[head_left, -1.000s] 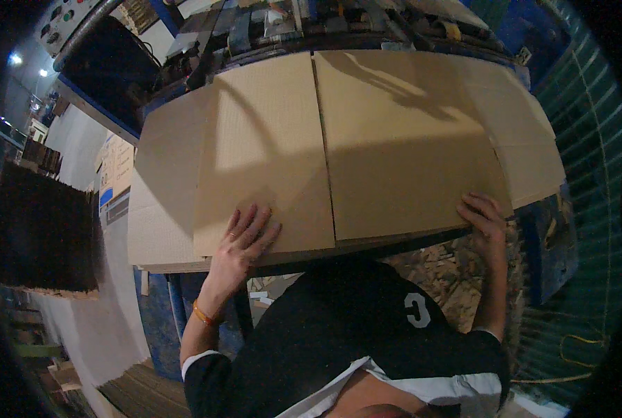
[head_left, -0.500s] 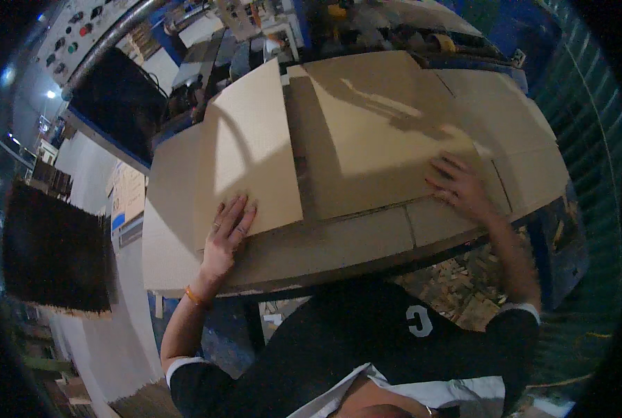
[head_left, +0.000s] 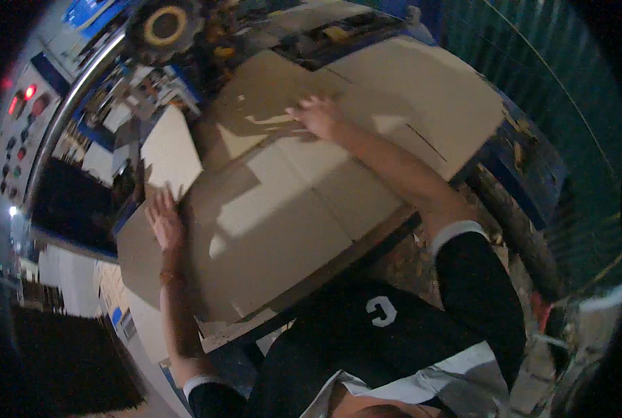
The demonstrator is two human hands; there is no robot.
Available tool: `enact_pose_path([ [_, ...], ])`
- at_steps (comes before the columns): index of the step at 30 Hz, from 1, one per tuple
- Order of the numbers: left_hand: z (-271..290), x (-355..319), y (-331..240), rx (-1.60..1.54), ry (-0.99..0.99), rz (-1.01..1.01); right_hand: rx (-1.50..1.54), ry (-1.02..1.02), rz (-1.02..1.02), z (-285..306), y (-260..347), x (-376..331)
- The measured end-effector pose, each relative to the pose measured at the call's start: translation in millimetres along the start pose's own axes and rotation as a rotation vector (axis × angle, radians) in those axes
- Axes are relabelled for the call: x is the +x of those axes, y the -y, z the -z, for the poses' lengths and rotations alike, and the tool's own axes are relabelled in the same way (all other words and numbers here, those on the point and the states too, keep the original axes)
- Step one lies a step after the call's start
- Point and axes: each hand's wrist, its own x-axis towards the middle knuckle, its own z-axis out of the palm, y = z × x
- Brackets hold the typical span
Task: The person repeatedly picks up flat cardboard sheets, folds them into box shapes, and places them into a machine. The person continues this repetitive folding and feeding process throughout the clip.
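Observation:
My left hand [head_left: 164,217] lies flat with its fingers spread, at the near edge of a brightly lit piece of cardboard [head_left: 173,150]. With fingers outstretched, my right hand [head_left: 318,117] rests on another brown cardboard sheet [head_left: 265,78] farther back, partly in shadow. Both pieces lie over a large cardboard sheet [head_left: 290,209] with slits and crease lines, which covers the worktop in front of me. My right forearm reaches across this large sheet. Motion slightly blurs both hands.
Behind the sheets stands machinery with a dark wheel [head_left: 163,26]. A control panel [head_left: 18,132] with buttons and a red light is at the far left, beside a curved metal rail [head_left: 67,97]. A green corrugated wall [head_left: 533,90] rises at right. Scraps litter the floor below.
Both hands have pushed the two cardboard pieces away from me and leftward, toward the machinery, uncovering more of the large sheet. The view has turned to the left.

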Motion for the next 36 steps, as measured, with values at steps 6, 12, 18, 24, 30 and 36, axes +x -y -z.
enact_pose_path([
  [6, 50.0, -20.2, -23.1, -0.255, 0.023, 0.019, 0.230, 0.012, 0.003, 39.9, 4.9, -52.2],
  [12, 105.8, -151.4, -20.3, -0.450, 0.176, 0.182, 0.462, -0.701, -0.381, 43.1, -132.0, -225.9],
  [18, 112.2, -247.6, -2.2, -0.325, 0.075, 0.743, 0.493, -0.965, -1.349, -20.0, -349.7, -334.9],
  [24, 96.1, -296.1, -7.0, -0.135, -0.067, 1.201, 1.158, -0.775, -1.065, -78.7, -504.7, -349.5],
  [30, 81.7, -314.0, 3.2, -0.112, -0.304, 1.167, 1.371, -1.023, -0.821, -114.7, -499.4, -333.1],
  [36, 87.4, -342.0, 58.1, -0.354, -0.219, 1.242, 1.044, -1.010, -0.791, -127.6, -450.8, -349.9],
])
